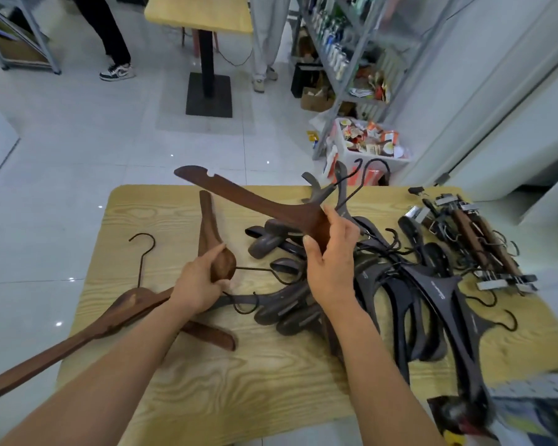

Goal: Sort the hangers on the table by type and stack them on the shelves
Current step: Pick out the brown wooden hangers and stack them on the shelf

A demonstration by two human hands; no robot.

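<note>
My right hand (331, 252) grips a brown wooden hanger (245, 197) at its middle and holds it above the table, one arm pointing far left. My left hand (200, 281) grips the neck of a second brown wooden hanger (207, 220) whose arm points away from me. A third brown wooden hanger (87, 333) lies flat at the table's left edge, partly under my left forearm. A tangled pile of dark grey plastic hangers (416, 294) covers the table's middle and right. Wooden clip hangers (477, 243) lie at the far right.
The wooden table (239, 381) stands on a tiled floor. A metal shelf rack (345, 49) with bottles and a white bin of packets (368, 143) stand beyond the table's right. Two people's legs and another table (200, 14) are farther back.
</note>
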